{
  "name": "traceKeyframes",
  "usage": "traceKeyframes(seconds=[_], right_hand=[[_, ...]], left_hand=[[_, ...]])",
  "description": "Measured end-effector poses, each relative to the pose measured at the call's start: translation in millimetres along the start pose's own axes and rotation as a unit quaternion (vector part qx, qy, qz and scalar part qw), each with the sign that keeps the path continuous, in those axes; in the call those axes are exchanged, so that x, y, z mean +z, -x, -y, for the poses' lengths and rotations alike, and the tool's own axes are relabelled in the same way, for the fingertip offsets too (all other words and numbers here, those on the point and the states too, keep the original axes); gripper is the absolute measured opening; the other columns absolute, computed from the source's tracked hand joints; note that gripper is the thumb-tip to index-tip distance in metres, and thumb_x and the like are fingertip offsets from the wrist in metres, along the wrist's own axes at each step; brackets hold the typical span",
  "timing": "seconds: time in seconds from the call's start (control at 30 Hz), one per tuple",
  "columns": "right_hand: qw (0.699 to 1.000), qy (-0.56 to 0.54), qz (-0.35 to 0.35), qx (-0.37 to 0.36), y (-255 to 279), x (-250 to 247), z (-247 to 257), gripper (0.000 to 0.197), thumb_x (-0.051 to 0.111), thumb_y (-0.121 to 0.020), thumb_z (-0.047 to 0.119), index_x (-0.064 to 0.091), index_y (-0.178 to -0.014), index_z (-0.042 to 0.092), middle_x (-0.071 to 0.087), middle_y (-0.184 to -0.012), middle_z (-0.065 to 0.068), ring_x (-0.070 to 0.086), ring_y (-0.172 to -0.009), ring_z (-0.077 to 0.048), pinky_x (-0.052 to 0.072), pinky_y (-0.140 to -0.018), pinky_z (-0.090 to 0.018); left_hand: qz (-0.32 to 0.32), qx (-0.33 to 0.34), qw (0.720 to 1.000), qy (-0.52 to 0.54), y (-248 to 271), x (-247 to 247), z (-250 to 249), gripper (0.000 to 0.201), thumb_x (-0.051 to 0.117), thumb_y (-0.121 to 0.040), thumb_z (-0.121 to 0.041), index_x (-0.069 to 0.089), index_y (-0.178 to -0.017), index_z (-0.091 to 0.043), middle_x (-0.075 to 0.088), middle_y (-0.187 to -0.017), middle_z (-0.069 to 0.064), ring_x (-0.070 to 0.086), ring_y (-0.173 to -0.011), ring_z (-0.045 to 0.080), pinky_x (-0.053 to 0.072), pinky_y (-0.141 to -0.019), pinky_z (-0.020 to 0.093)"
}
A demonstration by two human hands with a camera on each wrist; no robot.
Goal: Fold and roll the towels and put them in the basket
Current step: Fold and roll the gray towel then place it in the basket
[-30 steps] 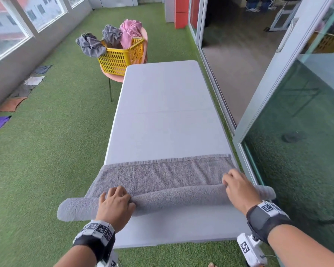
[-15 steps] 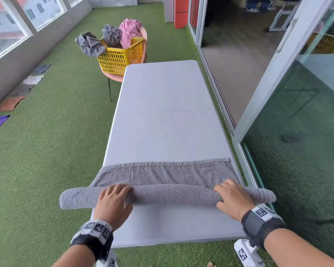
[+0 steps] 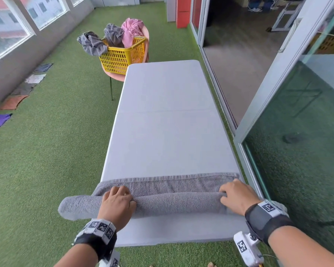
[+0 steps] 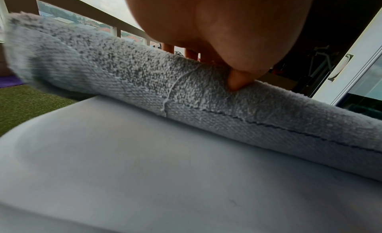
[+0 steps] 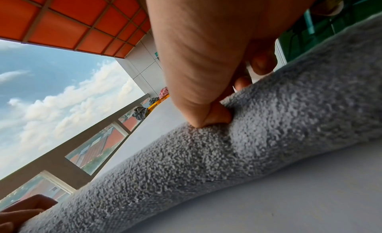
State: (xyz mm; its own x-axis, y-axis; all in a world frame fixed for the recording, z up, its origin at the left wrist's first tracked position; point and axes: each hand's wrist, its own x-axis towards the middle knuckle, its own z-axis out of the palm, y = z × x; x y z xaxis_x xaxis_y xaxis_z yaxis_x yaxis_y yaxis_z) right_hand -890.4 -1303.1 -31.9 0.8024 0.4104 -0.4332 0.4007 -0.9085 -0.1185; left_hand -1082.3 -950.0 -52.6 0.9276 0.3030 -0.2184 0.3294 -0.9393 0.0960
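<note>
Head: basket (image 3: 121, 56), wrists: thumbs pressing towel (image 4: 206, 92)

No words, brand names or numbers can be read anywhere. The wristbands (image 3: 101, 227) behind the fingers carry only black-and-white square marker patterns.

Our left hand (image 4: 217, 28) rests on the rolled towel (image 4: 186, 92), thumb pressed in; the roll lies on the table (image 4: 144, 171).
</note>
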Motion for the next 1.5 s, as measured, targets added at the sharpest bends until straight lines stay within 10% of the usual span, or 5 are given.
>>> traceKeyframes(seconds=[0.4,0.63,0.97,1.23,1.5], right_hand=[[0.986,-0.085,-0.125,-0.071,12,22,10,0.021,0.054,-0.086,0.03,0.053,-0.107,0.028,0.049,-0.107,0.008,0.046,-0.103,-0.015,0.046,-0.086,-0.035],[0.991,0.014,-0.077,-0.106,12,25,-5,0.059,0.059,-0.087,0.024,0.043,-0.143,0.027,0.046,-0.142,0.01,0.037,-0.134,-0.015,0.026,-0.118,-0.034],[0.998,0.051,0.001,-0.043,-13,3,5,0.017,0.047,-0.083,0.029,0.06,-0.076,0.02,0.049,-0.093,0.004,0.046,-0.104,-0.023,0.039,-0.084,-0.034],[0.986,-0.078,-0.143,-0.033,-20,12,-14,0.021,0.053,-0.09,0.02,0.062,-0.109,0.016,0.054,-0.109,-0.003,0.06,-0.098,-0.029,0.049,-0.085,-0.04],[0.996,0.064,-0.043,-0.054,-5,15,-34,0.069,0.05,-0.085,0.042,0.03,-0.151,0.037,0.038,-0.151,0.015,0.031,-0.141,-0.013,0.024,-0.118,-0.045]], left_hand=[[-0.133,-0.011,0.983,0.127,-10,-6,8,0.008,0.062,-0.093,-0.024,0.061,-0.101,-0.026,0.058,-0.093,-0.005,0.064,-0.068,0.023,0.042,-0.055,0.031],[-0.051,0.031,0.998,0.034,-12,3,18,0.054,0.066,-0.073,-0.047,0.058,-0.125,-0.032,0.059,-0.121,-0.012,0.057,-0.111,0.017,0.048,-0.094,0.038],[-0.025,-0.015,1.0,-0.006,-21,-6,3,0.04,0.035,-0.081,-0.045,0.07,-0.094,-0.03,0.054,-0.108,-0.012,0.045,-0.105,0.014,0.037,-0.096,0.036],[-0.133,-0.019,0.986,0.095,-27,-12,24,0.017,0.055,-0.089,-0.023,0.064,-0.102,-0.018,0.052,-0.1,0.002,0.053,-0.094,0.026,0.052,-0.081,0.046],[-0.013,-0.032,0.999,-0.034,-42,-22,74,0.067,0.066,-0.084,-0.042,0.038,-0.145,-0.044,0.039,-0.153,-0.008,0.031,-0.142,0.021,0.03,-0.113,0.051]])
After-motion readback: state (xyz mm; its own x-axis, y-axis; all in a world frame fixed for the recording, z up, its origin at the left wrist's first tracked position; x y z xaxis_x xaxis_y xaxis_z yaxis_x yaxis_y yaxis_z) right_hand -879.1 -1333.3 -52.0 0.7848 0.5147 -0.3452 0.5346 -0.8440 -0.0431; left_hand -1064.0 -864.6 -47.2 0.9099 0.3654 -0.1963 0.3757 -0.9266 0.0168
